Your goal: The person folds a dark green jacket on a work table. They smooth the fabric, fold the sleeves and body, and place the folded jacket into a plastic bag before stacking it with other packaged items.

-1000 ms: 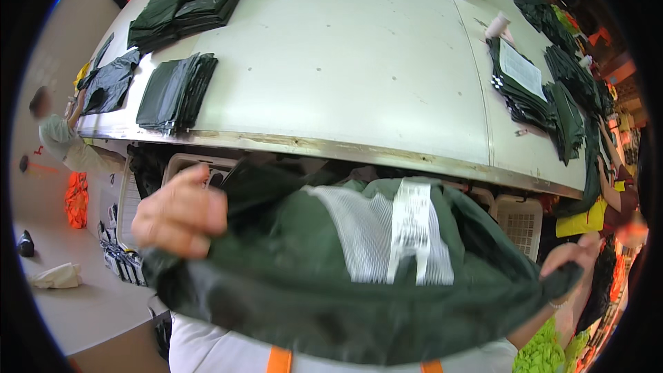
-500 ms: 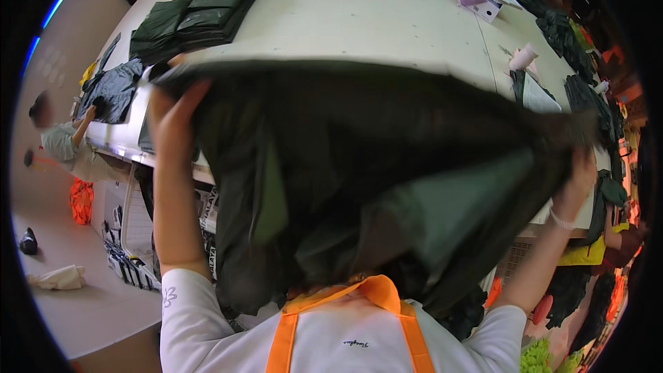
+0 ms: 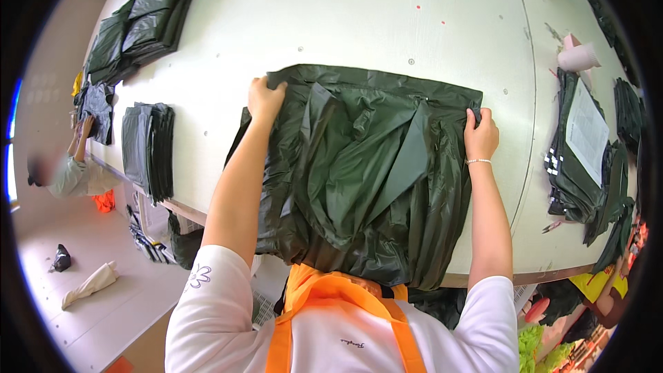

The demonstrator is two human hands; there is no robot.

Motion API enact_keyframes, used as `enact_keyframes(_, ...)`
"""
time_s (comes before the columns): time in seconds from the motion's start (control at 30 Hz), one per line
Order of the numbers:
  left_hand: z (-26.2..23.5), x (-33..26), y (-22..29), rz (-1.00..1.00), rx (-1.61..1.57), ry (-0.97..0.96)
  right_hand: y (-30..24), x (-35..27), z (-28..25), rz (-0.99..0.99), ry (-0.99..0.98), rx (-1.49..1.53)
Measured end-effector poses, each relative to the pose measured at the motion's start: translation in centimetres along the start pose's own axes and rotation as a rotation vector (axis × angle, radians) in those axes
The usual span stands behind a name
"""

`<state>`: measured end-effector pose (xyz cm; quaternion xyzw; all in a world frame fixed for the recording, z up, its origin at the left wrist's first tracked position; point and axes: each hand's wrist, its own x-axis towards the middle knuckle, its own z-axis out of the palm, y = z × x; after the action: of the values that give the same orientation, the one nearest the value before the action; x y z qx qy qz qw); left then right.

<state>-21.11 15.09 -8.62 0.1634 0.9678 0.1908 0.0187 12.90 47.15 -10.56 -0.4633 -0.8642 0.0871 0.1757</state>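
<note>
A dark green, shiny garment (image 3: 359, 145) is spread before me, its far part on the white table and its near part bunched against my body. Its far edge is a straight band, stretched between my hands. My left hand (image 3: 266, 100) pinches the left corner of that band. At the right corner, my right hand (image 3: 481, 135) is closed on the fabric. Loose folds with a paler green underside lie across the garment's middle. I cannot tell what kind of garment it is.
On the white table (image 3: 331, 21), dark folded garments (image 3: 148, 141) are stacked at left, with bigger piles (image 3: 148, 17) behind. A pink-white roll (image 3: 579, 56) and a paper sheet (image 3: 585, 124) on dark cloth lie at right. Another person (image 3: 69, 176) handles dark fabric at far left.
The garment, raised and blurred by motion before, has come down onto the table. Both hands have lowered and moved closer together, still gripping its corners. My view has shifted.
</note>
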Motion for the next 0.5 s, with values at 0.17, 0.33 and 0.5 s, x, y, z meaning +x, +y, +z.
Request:
enact_keyframes(0.17, -0.9, -0.4, 0.1, 0.118, 0.099, 0.323, -0.6, 0.1, -0.3, 0.103, -0.027, 0.186)
enact_keyframes(0.33, -9.7, -9.3, 2.9, 0.081, -0.306, -0.137, -1.2, -1.1, -5.7, 0.120, 0.010, 0.506)
enact_keyframes(0.5, -14.5, -20.4, 2.2, -0.216, -0.166, -1.293, -8.0, -12.9, -13.8, 0.602, -1.097, 0.801)
